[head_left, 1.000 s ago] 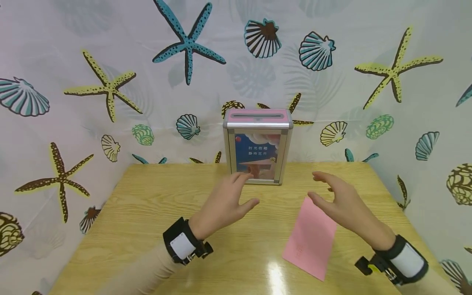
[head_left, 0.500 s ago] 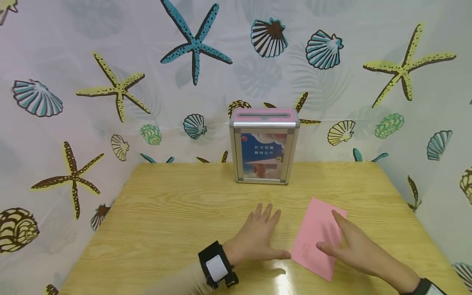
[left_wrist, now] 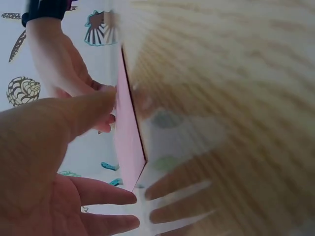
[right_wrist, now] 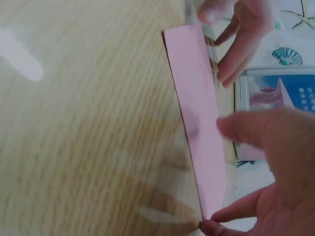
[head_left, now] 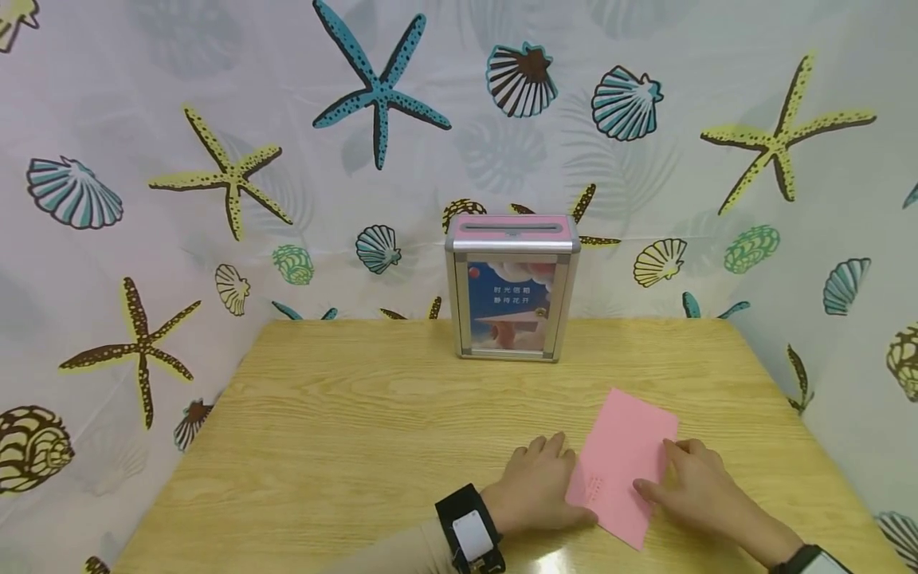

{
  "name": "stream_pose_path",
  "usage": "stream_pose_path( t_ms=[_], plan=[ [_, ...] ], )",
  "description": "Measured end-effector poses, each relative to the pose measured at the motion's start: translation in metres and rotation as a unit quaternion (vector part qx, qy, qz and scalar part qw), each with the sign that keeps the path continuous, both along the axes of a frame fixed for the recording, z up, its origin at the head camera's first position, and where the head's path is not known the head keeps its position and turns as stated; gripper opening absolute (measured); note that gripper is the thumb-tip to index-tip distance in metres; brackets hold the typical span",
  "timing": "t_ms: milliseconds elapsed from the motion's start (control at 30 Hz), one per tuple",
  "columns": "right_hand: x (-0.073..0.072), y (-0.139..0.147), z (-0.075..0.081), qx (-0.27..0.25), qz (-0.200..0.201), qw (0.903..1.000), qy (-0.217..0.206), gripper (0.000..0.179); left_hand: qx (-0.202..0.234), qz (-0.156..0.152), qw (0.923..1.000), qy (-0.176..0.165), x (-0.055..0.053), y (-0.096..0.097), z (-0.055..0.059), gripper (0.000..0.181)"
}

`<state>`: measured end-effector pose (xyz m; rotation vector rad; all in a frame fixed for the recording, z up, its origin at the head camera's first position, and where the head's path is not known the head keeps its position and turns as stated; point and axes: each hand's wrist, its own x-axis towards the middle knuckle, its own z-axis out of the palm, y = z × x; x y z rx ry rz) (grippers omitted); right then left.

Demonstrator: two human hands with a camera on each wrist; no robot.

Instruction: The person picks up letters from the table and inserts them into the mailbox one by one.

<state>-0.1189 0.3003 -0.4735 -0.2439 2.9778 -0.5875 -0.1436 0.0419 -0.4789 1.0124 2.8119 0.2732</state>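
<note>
A pink envelope [head_left: 622,454] with small red print lies flat on the wooden table. At its left edge is my left hand [head_left: 534,486], fingers extended, thumb tip by the lower left corner. From the right comes my right hand [head_left: 699,486]: its fingertips touch the right edge while the thumb reaches over the top face. In the right wrist view the envelope [right_wrist: 194,108] runs between both hands, with the right thumb [right_wrist: 241,128] at its side. The left wrist view has the envelope [left_wrist: 128,123] nearly edge-on beyond the left thumb [left_wrist: 93,108].
At the back centre of the table [head_left: 344,399] stands an upright letter box [head_left: 509,291]. It has a metal frame, a pink top with a slot [head_left: 511,227] and a picture front. A cloth [head_left: 287,104] printed with starfish and shells surrounds the table.
Both hands have come down from above the table to the envelope's sides. The left moved right and nearer the body; the right lowered to the right edge. The envelope stays flat.
</note>
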Motion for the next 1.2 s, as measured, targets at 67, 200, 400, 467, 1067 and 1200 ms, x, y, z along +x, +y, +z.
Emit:
stream_pose_path(
  t_ms=[67, 200, 400, 467, 1067, 1200],
  plan=[
    [-0.004, 0.006, -0.001, 0.0, -0.014, 0.9998, -0.012, 0.082, -0.011, -0.002, 0.9998, 0.019, 0.002, 0.001, -0.002, 0.079],
    [-0.011, 0.011, -0.003, 0.004, -0.018, 0.9998, -0.003, 0.077, -0.021, -0.007, 0.9986, 0.048, 0.003, 0.002, -0.003, 0.074],
    [-0.017, 0.004, -0.009, -0.022, -0.019, 0.9996, 0.007, 0.08, -0.028, -0.016, 0.9974, 0.064, 0.005, 0.004, 0.0, 0.071],
    [-0.021, 0.003, -0.009, -0.025, -0.021, 0.9995, -0.005, 0.08, -0.031, -0.02, 0.9972, 0.065, 0.005, 0.004, 0.0, 0.072],
    [-0.07, 0.02, -0.003, -0.04, -0.009, 0.9972, -0.062, 0.076, -0.065, -0.008, 0.994, 0.088, 0.006, 0.004, -0.002, 0.077],
    [-0.072, 0.022, -0.005, -0.05, 0.001, 0.996, -0.074, 0.079, -0.072, 0.001, 0.9943, 0.079, 0.007, 0.005, -0.001, 0.078]
  ],
)
